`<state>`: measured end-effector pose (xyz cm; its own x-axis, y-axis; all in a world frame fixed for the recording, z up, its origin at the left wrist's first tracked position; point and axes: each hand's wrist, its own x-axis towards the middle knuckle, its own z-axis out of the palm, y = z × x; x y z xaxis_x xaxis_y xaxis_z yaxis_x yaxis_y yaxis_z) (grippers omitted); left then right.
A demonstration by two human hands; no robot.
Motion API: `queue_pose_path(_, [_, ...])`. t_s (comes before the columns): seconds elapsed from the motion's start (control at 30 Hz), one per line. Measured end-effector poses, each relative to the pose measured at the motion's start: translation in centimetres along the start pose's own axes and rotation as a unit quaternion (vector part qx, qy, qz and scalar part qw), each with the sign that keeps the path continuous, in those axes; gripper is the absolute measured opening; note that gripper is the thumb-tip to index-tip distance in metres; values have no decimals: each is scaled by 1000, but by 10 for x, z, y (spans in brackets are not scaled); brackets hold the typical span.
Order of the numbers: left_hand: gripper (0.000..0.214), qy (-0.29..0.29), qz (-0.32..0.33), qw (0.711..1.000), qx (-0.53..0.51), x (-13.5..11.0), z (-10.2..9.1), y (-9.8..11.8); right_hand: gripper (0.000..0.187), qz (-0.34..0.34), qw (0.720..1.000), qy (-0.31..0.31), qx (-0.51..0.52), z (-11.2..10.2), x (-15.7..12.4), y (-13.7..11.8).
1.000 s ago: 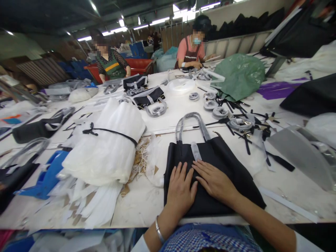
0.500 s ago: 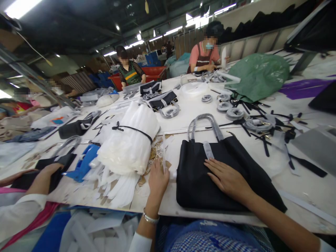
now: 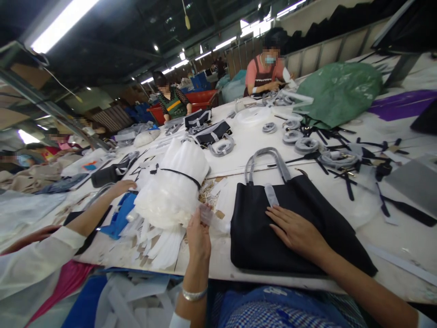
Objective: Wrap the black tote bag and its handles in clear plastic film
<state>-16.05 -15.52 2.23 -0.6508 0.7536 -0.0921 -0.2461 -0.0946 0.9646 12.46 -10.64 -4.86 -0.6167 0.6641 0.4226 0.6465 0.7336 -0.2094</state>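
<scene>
A black handbag (image 3: 254,241) lies on the worktable in front of me, its two handles (image 3: 269,157) wrapped in clear film. Flat on its front rests my right hand (image 3: 295,228), fingers stretched out, just below a film-covered strap tab (image 3: 271,195). To the left of the bag, my left hand (image 3: 198,234) is closed on a translucent plastic strip (image 3: 212,219), which extends toward the bag's side. Close by that hand stands a big white bundle of thin sheets (image 3: 170,196), tied with a black cord. Loose tags and strings (image 3: 210,189) lie behind my left fingers.
At left, a co-worker's arm (image 3: 99,205) reaches past a blue tape dispenser (image 3: 121,214). Wrapped straps (image 3: 305,146) and black strips lie right of the handbag, near a green plastic bag (image 3: 341,93). Two people work across the worktable (image 3: 249,136).
My left hand has drawn back slightly left and turned, bringing the translucent strip slantwise toward the handbag. My right hand stays put. The co-worker's arm at left has reached forward toward the bundle.
</scene>
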Motion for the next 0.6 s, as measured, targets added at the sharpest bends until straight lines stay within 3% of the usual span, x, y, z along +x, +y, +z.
queue_pose_path(0.1, [37, -11, 57, 998, 31, -22, 22, -2, 41, 1, 1000, 0, 3, -1, 0, -1])
queue_pose_path(0.2, [37, -117, 116, 973, 160, -46, 46, -23, 40, 2, 1000, 9, 16, 0, 0, 0])
queue_pose_path(0.23, [34, -164, 147, 950, 222, -52, 53, -33, 40, 3, 1000, 11, 19, 1, 0, 0])
queue_pose_path(0.3, [32, -247, 232, 877, 341, -61, 62, -55, 39, 9, 1000, 14, 23, 1, 0, -1])
queue_pose_path(0.43, [46, -324, 382, 721, 478, -65, 64, -85, 33, 31, 996, 22, 82, -11, 1, -8])
queue_pose_path(0.53, [49, -341, 431, 660, 512, -61, 61, -92, 29, 58, 984, 76, 152, -34, -5, -7])
queue_pose_path(0.6, [48, -344, 453, 639, 518, -57, 60, -95, 28, 130, 967, 157, 152, -54, -19, 3])
